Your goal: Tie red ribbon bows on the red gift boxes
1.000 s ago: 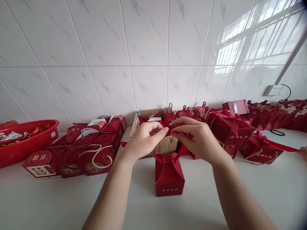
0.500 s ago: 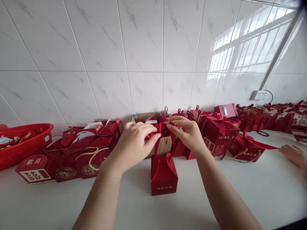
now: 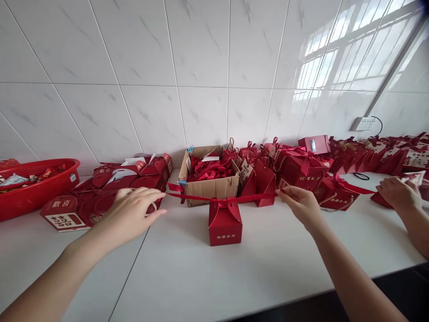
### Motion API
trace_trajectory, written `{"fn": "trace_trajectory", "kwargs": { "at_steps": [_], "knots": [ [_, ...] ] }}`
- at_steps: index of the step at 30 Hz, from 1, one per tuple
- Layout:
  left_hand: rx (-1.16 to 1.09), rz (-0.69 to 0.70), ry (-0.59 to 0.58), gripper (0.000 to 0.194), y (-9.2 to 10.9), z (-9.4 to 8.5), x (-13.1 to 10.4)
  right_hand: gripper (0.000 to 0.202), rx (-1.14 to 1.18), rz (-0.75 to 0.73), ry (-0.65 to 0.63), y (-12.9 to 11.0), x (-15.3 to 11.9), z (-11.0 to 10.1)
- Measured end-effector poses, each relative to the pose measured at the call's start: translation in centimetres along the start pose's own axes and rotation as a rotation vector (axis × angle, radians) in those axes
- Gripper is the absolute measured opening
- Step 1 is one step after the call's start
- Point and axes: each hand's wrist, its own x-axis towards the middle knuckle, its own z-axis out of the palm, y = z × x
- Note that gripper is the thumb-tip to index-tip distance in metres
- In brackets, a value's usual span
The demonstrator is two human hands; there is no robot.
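Between the two hands, a small red box [image 3: 225, 228] stands upright on the white tabletop [image 3: 181, 277], pale characters printed on its near face. A red ribbon [image 3: 256, 197] stretches almost level across the box's top, reaching from one hand to the other. The right hand [image 3: 303, 205] pinches one end of it narrowly between thumb and fingertips. At the left hand [image 3: 134, 209] the ribbon meets the fingertips, but the thumb stands apart from them and I can't tell whether it's gripped there. Red gift boxes [image 3: 94, 192] cluster just behind the left hand, partly hidden by it. Off to the right of the right hand I see a co-worker's hand [image 3: 397, 194] near a pale packet [image 3: 415, 177]. Farther back, between the hands, sits an open carton [image 3: 214, 187] heaped with ribbon pieces [image 3: 211, 171]. Well left of the left hand is a red basin [image 3: 67, 176]; beyond the right hand, bowed red boxes [image 3: 303, 172] crowd toward the tiled wall [image 3: 204, 53].
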Motion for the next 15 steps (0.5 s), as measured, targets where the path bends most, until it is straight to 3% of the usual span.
{"fn": "trace_trajectory", "kwargs": {
  "at_steps": [4,7,9,11,15],
  "knots": [
    [-0.066,-0.088,-0.205,0.039,-1.4,2.5,-2.3,0.032,-0.279,-0.047,0.005,3.4,-0.8,-1.7],
    [-0.156,-0.068,-0.332,0.030,-0.1,3.0,-2.9,0.026,-0.387,-0.155,-0.002,3.6,-0.7,-1.5],
    [-0.218,0.001,-0.307,0.026,1.8,2.7,-2.3,0.027,-0.389,-0.280,0.043,2.4,-0.4,-0.5],
    [-0.296,0.040,-0.184,0.024,4.1,2.6,-1.1,0.026,-0.338,-0.411,0.009,0.5,0.0,1.2],
    [-0.620,0.088,-0.062,0.016,8.5,4.0,1.8,0.030,-0.066,-0.495,-0.410,-2.5,0.5,6.0]
  ]
}}
